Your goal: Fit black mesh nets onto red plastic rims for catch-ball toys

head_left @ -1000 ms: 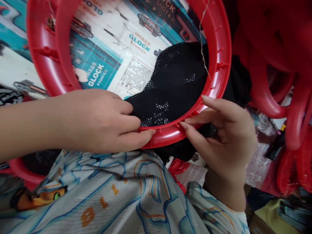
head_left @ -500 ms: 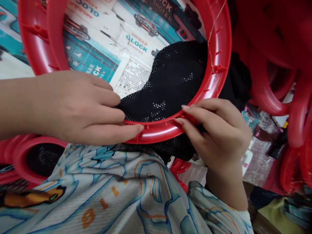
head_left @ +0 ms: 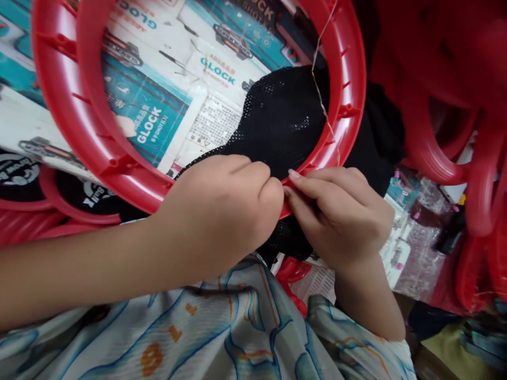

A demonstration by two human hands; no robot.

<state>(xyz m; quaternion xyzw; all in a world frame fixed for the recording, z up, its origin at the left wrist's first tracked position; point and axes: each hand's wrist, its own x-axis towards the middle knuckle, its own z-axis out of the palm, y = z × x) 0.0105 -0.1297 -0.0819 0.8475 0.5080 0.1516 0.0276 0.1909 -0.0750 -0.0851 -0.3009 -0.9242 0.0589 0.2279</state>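
A large red plastic hoop [head_left: 75, 124] with small pegs along its rim fills the upper view. Black mesh netting [head_left: 285, 116] hangs across its lower right part and spills out under the rim. My left hand [head_left: 222, 211] is curled closed over the hoop's near rim, fingers pinched on the mesh there. My right hand [head_left: 340, 211] is right beside it, fingers closed and pinching the mesh at the rim. The two hands touch at the fingertips. A thin thread [head_left: 322, 100] runs down across the hoop's right side.
Printed toy packaging sheets [head_left: 158, 105] marked GLOCK lie under the hoop. More red hoops [head_left: 443, 132] are stacked at the right, and others with black netting [head_left: 83, 198] lie at the left. My patterned shirt [head_left: 222, 332] fills the bottom. Clear plastic bags [head_left: 420, 258] sit lower right.
My left hand has slid right along the near rim and curled from flat fingers into a pinch against my right hand. The hoop has shifted slightly with the view.
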